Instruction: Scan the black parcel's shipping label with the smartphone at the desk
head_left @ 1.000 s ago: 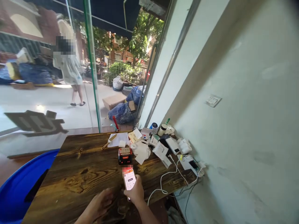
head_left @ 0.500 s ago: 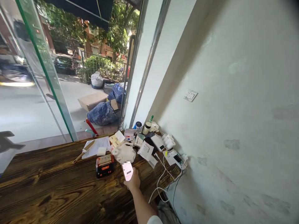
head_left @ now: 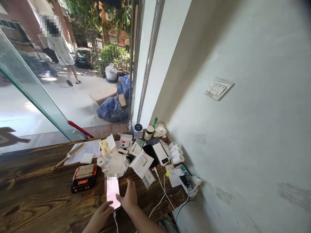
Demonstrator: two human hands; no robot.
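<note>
I see a smartphone (head_left: 113, 194) lying flat near the front edge of the wooden table (head_left: 36, 194), its screen lit pink-white and partly blurred. My right hand (head_left: 128, 197) is spread open, palm down, just to the right of the phone, with its fingers resting along the phone's right edge. My left hand (head_left: 100, 216) comes in from the near side with its fingers loosely curled, the tips touching the phone's near end; I cannot tell whether it pinches anything. A white cable (head_left: 115, 221) runs from the phone's near end off the bottom of the view.

To the left of the phone sits a black and orange label printer (head_left: 84, 178). Beyond the phone lies a heap of paper slips (head_left: 116, 163) and a labelled white pouch (head_left: 141, 163). Farther right I see a white power bank (head_left: 161, 153), three small paper rolls (head_left: 177, 152) against the wall, and a power strip (head_left: 186, 178) with white charging leads (head_left: 161, 191) trailing over the table edge. At the far left of the clutter a wooden-handled tool (head_left: 68, 157) lies across a printed sheet (head_left: 87, 149). A light switch (head_left: 218, 89) is set in the wall on the right. Outside the glass door (head_left: 36, 97), a person (head_left: 59, 48) walks on the pavement.
</note>
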